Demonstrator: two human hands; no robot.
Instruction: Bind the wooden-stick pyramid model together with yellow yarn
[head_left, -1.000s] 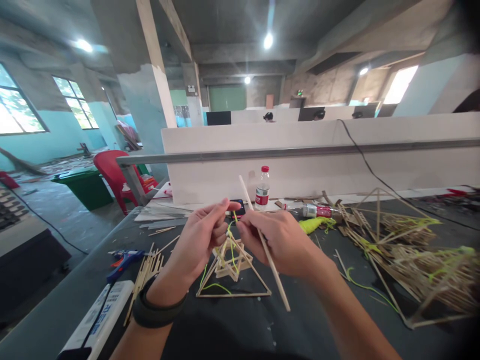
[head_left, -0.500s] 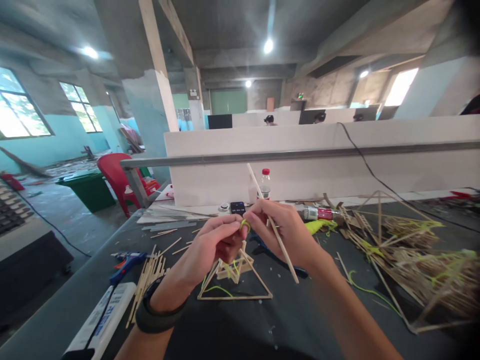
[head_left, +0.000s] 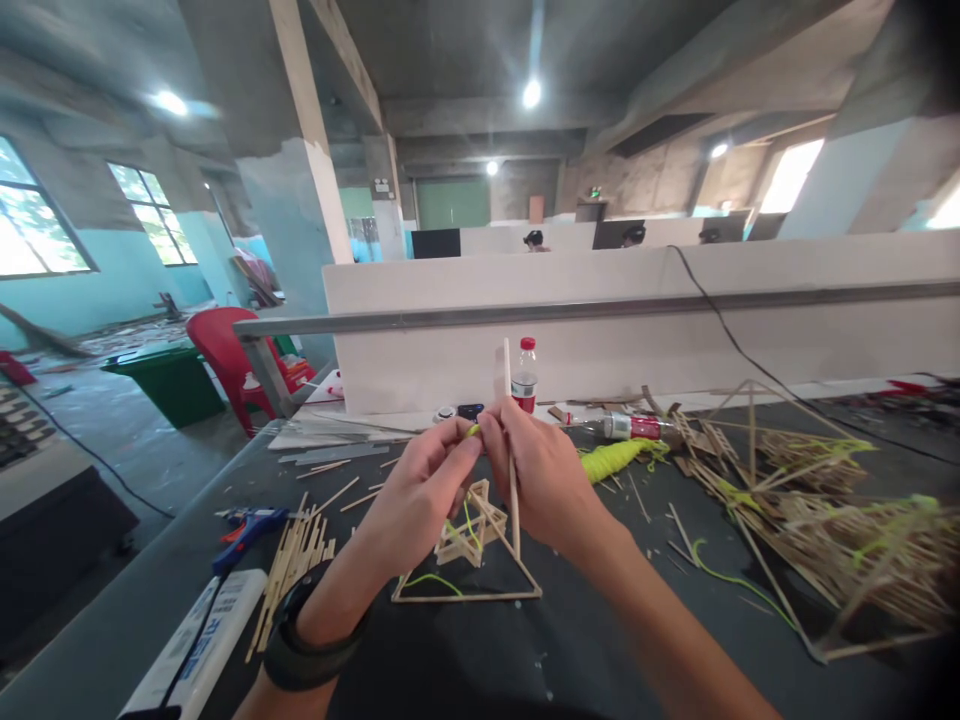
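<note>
Both hands meet at the fingertips above the table. My left hand pinches a yellow-green string, of which only a small loop shows. My right hand is closed around a thin wooden stick that stands nearly upright. Its thumb and finger press near the string, but whether they also grip it is hidden. Below the hands stands a triangular frame of wooden sticks, with a smaller star-like stick piece inside it. A loose strand of green string hangs within the frame.
A glue gun, loose sticks and a white box lie at left. To the right are a yellow-green string bundle, a lying bottle and a heap of stick frames. An upright bottle stands behind.
The stick in my right hand has swung from a slant to nearly upright. My right hand has shifted left and turned, uncovering more of the string bundle. The string loop now shows less.
</note>
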